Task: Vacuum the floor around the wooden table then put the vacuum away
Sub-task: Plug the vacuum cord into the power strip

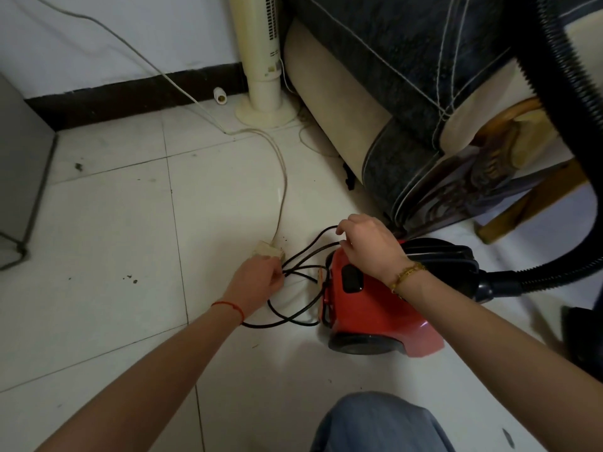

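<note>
My red canister vacuum [375, 308] sits on the white tiled floor [107, 288] just in front of the sofa's dark quilted corner [408, 177]. Its long axis runs from the rear end, which faces away from the sofa, toward the black front end, where the ribbed hose [574, 132] leaves and arches high above the vacuum. My right hand [368, 244] reaches over the vacuum's rear top, wrist bent down, fingers curled and pinching a loop of the black power cord [293, 316]; a gold bracelet [406, 275] rings that wrist. My left arm stretches out straight to the side of the vacuum away from the sofa, a red string [230, 308] at the wrist, and my left hand [257, 278] closes its fingers round several strands of the same cord, which lies in loose loops beside the vacuum's rear. Just beyond my left hand rests a cream extension socket [267, 251], its pale cable [280, 177] running off toward a tower fan [257, 57] by the wall.
</note>
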{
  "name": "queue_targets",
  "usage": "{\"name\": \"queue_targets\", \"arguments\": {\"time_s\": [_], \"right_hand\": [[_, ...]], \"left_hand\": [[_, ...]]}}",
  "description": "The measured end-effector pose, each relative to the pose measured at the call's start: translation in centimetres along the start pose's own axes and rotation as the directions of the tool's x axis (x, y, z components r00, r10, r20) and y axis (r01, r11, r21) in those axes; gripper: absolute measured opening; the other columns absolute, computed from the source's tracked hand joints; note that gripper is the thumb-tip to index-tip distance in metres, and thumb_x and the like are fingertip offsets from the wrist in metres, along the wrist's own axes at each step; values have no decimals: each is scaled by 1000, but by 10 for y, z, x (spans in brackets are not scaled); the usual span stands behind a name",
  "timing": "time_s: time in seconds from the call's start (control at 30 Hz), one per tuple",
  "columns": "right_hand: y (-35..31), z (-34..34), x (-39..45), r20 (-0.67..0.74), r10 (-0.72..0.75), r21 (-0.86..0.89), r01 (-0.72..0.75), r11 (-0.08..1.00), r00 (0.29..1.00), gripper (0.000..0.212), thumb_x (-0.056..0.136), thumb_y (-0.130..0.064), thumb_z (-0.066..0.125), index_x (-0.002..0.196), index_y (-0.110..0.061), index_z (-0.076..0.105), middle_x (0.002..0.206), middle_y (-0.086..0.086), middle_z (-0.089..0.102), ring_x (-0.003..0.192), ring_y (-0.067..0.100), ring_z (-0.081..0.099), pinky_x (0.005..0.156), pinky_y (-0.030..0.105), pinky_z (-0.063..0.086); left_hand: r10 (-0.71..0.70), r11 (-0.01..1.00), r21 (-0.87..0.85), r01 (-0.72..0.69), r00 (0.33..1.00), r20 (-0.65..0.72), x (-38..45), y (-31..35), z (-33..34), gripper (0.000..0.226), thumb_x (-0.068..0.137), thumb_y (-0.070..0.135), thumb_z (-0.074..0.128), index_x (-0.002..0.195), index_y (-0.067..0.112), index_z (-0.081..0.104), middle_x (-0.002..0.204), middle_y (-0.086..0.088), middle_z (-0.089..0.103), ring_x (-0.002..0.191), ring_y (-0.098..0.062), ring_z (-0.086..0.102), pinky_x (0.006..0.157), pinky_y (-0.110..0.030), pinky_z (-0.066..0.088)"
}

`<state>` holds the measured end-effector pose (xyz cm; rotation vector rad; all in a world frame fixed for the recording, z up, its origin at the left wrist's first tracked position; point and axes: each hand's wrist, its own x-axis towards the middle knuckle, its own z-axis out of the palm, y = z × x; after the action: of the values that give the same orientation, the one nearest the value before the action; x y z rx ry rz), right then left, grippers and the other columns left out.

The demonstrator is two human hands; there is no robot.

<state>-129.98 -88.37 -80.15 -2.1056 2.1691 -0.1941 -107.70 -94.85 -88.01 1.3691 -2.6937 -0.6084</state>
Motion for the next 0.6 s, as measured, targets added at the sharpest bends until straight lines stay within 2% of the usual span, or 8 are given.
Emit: {"name": "queue_targets", "arguments": {"time_s": [0.07, 0.13, 0.2, 0.23, 0.3, 0.37, 0.5, 0.6], "right_hand": [[-1, 3, -1, -9, 2, 15, -2, 1000, 1000, 23, 91, -14, 50, 110, -10, 62, 103, 7, 62, 101, 26, 55, 90, 34, 41], [0, 6, -2, -28, 17, 38, -16, 999, 999, 23, 91, -13, 50, 109, -10, 63, 101, 7, 62, 100, 26, 55, 89, 33, 40], [2, 7, -2, -37, 34, 46, -32, 998, 999, 22, 90, -13, 50, 108, -10, 63, 99, 7, 62, 99, 25, 55, 88, 33, 41], [2, 7, -1, -39, 41, 48, -39, 998, 998, 22, 90, -14, 51, 107, -10, 63, 99, 7, 62, 99, 25, 55, 88, 33, 41], [2, 7, 2, -42, 53, 61, -51, 997, 998, 21, 90, -14, 50, 107, -10, 64, 99, 7, 62, 98, 25, 55, 87, 32, 41], [2, 8, 5, -39, 67, 87, -63, 994, 997, 22, 90, -14, 49, 106, -10, 64, 99, 6, 62, 98, 24, 55, 86, 31, 41], [5, 13, 12, -27, 77, 106, -74, 992, 997, 21, 91, -16, 49, 106, -10, 63, 99, 6, 61, 98, 23, 55, 85, 31, 42], [7, 16, 16, -30, 98, 149, -92, 985, 995, 22, 91, -15, 49, 107, -10, 64, 99, 6, 61, 98, 22, 55, 83, 29, 41]], "left_hand": [[-31, 997, -67, 31, 1000, -2, -3, 9, 10, 20, 92, 27, 53, 96, 12, 66, 85, -1, 64, 75, -16, 57, 64, -26, 44], [-125, 975, -185, 121, 992, -13, 2, 15, 16, 24, 95, 24, 46, 92, 8, 64, 70, -1, 59, 59, -14, 51, 50, -23, 36], [-194, 952, -246, 182, 981, -24, 13, 14, 20, 23, 96, 19, 45, 92, 5, 64, 65, 0, 57, 54, -12, 47, 47, -22, 33], [-185, 956, -233, 176, 983, -15, 19, 13, 21, 21, 96, 16, 48, 96, 6, 66, 72, -1, 61, 59, -12, 51, 51, -22, 37], [-133, 977, -166, 134, 991, 18, 32, 8, 26, 21, 94, 15, 54, 110, 10, 66, 97, -4, 68, 83, -18, 61, 73, -25, 48], [-85, 995, -49, 87, 996, 36, 48, 2, 34, 25, 92, 18, 57, 116, 15, 64, 109, -5, 65, 99, -22, 60, 87, -35, 49], [-8, 991, 135, 1, 999, 47, 76, -3, 48, 27, 93, 16, 52, 118, 17, 63, 109, -5, 63, 102, -24, 57, 88, -35, 48], [16, 965, 253, -66, 981, 194, 91, -7, 61, 29, 92, 18, 54, 121, 15, 60, 112, -8, 61, 106, -27, 56, 88, -33, 45]]}}
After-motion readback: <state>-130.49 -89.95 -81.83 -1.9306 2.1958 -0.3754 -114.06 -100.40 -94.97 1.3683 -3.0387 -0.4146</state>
